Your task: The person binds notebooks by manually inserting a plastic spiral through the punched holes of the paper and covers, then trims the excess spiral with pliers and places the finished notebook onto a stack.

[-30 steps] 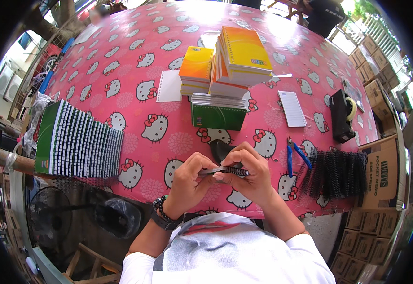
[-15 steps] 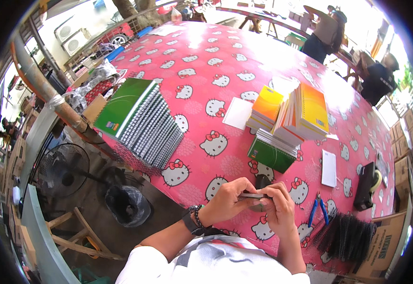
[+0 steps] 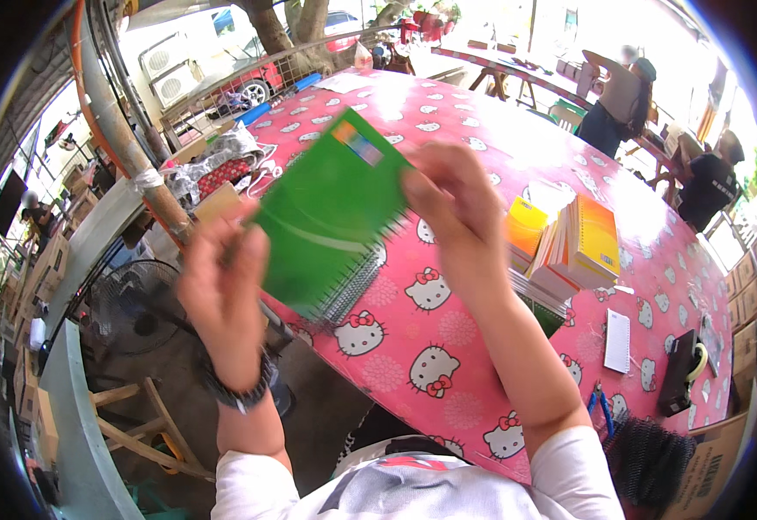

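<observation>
1. I had the green spiral notebook (image 3: 326, 221) raised in the middle of the frame, above the pink cartoon-cat tablecloth (image 3: 448, 347).
2. My right hand (image 3: 452, 208) was clamped on its upper right corner; my left hand (image 3: 222, 286) sat at its lower left edge, too blurred for me to tell whether those fingers were closed on it.
3. I judged this the lifting step, the book between stacks.
4. The next move called for a steady two-handed hold, keeping the wire spine clear of the colourful notebook pile (image 3: 569, 247) at right.
</observation>
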{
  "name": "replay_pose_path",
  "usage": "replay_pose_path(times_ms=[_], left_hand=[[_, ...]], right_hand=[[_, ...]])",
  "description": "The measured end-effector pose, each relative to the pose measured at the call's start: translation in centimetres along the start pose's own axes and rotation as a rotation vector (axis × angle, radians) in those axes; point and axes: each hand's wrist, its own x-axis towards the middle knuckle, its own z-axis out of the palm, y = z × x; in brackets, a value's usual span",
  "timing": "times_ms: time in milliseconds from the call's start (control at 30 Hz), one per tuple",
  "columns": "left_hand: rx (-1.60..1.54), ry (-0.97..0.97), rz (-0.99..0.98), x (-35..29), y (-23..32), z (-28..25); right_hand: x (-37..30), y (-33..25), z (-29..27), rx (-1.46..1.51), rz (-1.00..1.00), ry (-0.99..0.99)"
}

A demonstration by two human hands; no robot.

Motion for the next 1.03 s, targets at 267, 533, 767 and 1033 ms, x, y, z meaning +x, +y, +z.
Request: replay_pose_path(times_ms=[267, 533, 767, 1033], left_hand=[[-0.033, 0.023, -0.247, 2.0, -11.2, -2.7], [-0.222, 0.24, -0.405, 1.4, -11.5, -0.1], [-0.339, 0.211, -0.485, 1.6, -11.7, -0.5], [-0.677, 0.113, -0.538, -0.9, -15.8, -2.0]], right_hand=[[3.0, 12.7, 7.6, 0.005, 0.033, 0.122], [2.6, 13.2, 10.5, -0.025, 0.016, 0.292], [2.9, 11.8, 11.0, -0.088, -0.011, 0.315], [-3.1, 10.8, 13.2, -0.45, -0.313, 0.249]])
